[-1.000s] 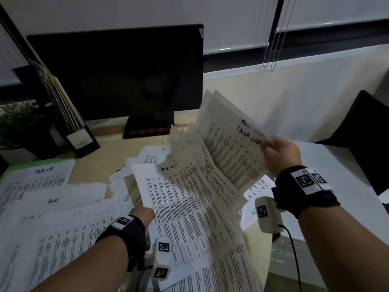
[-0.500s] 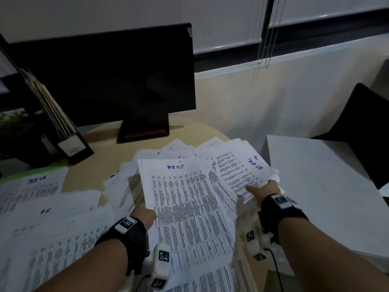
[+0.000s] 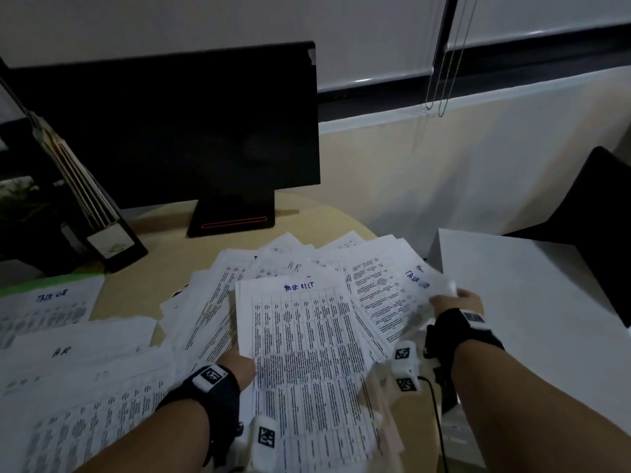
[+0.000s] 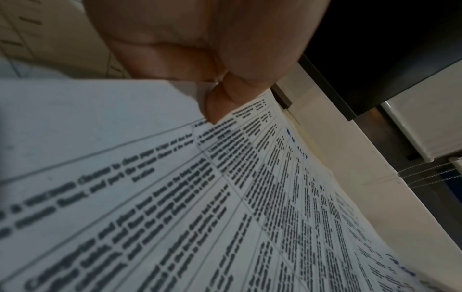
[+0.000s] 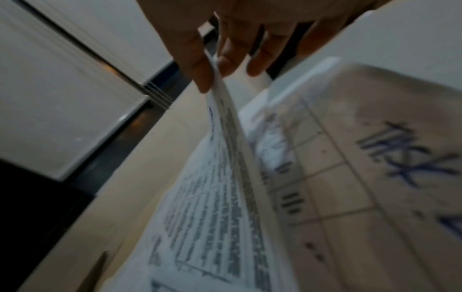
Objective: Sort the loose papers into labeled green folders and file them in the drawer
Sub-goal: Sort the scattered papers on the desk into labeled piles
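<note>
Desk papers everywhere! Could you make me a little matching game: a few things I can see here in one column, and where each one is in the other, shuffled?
Things:
1. monitor
2. sheet headed HR
3. front TASK LIST sheet
4. right-hand TASK LIST sheet

Places:
A. pinched at its left edge by the left hand
B. standing at the back of the desk
C. held at its right edge by the right hand
D. lying at the left of the desk

Pairs: 1-B, 2-D, 3-A, 4-C

Bare forearms; black wristbands (image 3: 461, 331), white tagged camera modules (image 3: 405, 365), black cable (image 3: 438, 425).
</note>
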Demonstrator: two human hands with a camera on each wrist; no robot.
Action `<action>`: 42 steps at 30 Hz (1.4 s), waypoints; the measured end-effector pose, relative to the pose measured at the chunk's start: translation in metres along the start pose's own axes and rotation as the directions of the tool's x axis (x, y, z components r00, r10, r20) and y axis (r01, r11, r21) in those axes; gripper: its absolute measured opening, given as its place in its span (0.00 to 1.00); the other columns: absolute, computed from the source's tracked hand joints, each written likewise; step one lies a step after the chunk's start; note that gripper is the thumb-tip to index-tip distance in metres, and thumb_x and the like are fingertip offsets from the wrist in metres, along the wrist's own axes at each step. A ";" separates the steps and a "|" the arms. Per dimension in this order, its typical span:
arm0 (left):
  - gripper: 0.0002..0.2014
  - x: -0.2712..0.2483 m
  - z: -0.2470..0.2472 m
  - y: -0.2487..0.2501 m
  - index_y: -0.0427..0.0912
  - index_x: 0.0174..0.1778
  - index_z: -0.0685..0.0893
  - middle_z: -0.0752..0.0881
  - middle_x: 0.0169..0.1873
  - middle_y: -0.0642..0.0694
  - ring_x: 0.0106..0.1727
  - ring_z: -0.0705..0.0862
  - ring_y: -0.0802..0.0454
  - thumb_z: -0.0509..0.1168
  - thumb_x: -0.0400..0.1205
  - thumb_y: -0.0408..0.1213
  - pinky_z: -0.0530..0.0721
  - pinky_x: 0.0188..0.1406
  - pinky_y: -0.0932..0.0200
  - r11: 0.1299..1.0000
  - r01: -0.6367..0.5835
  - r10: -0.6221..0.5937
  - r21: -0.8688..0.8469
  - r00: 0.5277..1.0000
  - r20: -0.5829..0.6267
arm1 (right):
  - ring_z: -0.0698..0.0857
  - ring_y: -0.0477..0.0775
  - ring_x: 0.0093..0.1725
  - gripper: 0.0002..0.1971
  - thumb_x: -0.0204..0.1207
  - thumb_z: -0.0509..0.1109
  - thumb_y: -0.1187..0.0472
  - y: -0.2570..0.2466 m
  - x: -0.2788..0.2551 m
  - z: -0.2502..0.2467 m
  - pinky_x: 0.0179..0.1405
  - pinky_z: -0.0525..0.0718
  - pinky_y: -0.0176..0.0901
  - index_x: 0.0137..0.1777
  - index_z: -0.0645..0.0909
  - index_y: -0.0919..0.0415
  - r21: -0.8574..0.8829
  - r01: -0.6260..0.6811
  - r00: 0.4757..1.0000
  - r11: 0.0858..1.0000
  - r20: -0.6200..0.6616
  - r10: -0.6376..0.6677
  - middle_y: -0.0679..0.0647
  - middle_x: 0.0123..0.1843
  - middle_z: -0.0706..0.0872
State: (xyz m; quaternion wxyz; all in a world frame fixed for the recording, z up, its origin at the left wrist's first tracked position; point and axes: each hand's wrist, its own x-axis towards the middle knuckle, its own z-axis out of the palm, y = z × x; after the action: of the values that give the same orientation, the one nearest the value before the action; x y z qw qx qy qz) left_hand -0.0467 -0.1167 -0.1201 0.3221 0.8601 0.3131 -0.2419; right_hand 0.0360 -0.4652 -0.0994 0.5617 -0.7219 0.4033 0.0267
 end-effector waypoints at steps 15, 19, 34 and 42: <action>0.15 -0.006 0.009 -0.012 0.36 0.67 0.76 0.83 0.57 0.35 0.54 0.81 0.42 0.55 0.85 0.28 0.77 0.50 0.58 0.995 -0.060 0.054 -0.077 0.995 -0.079 | 0.81 0.69 0.58 0.14 0.81 0.59 0.66 -0.012 -0.066 0.004 0.54 0.75 0.48 0.63 0.81 0.62 -0.203 0.284 0.952 0.937 -0.053 -0.301 0.67 0.59 0.84; 0.19 -0.011 0.007 -0.019 0.39 0.70 0.74 0.83 0.51 0.37 0.50 0.83 0.42 0.55 0.83 0.26 0.84 0.49 0.54 0.995 -0.084 0.081 -0.060 0.995 -0.058 | 0.80 0.71 0.59 0.12 0.82 0.59 0.67 -0.059 -0.100 -0.027 0.56 0.75 0.50 0.60 0.80 0.68 -0.110 0.523 0.821 0.845 -0.204 -0.534 0.71 0.57 0.82; 0.23 -0.068 -0.067 -0.052 0.47 0.64 0.84 0.76 0.71 0.45 0.56 0.84 0.50 0.55 0.83 0.19 0.78 0.48 0.72 0.836 -0.437 0.370 -0.332 0.896 -0.247 | 0.81 0.53 0.48 0.17 0.74 0.68 0.66 -0.053 -0.156 -0.013 0.46 0.73 0.43 0.63 0.73 0.62 0.062 0.613 0.787 0.788 0.039 -0.615 0.56 0.48 0.82; 0.29 -0.087 -0.048 -0.057 0.54 0.56 0.80 0.79 0.50 0.53 0.54 0.75 0.57 0.66 0.69 0.71 0.75 0.62 0.51 0.752 -0.360 0.380 -0.552 0.921 -0.083 | 0.86 0.53 0.42 0.16 0.76 0.68 0.67 0.030 -0.161 0.033 0.41 0.81 0.41 0.58 0.72 0.48 -0.046 0.419 0.860 0.907 0.342 -0.380 0.49 0.42 0.87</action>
State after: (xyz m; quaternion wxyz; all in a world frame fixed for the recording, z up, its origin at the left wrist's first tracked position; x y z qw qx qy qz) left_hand -0.1355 -0.0822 -0.0562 0.6053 0.7687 0.1878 -0.0863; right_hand -0.0772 -0.3500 -0.0555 0.5698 -0.8073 0.1443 0.0522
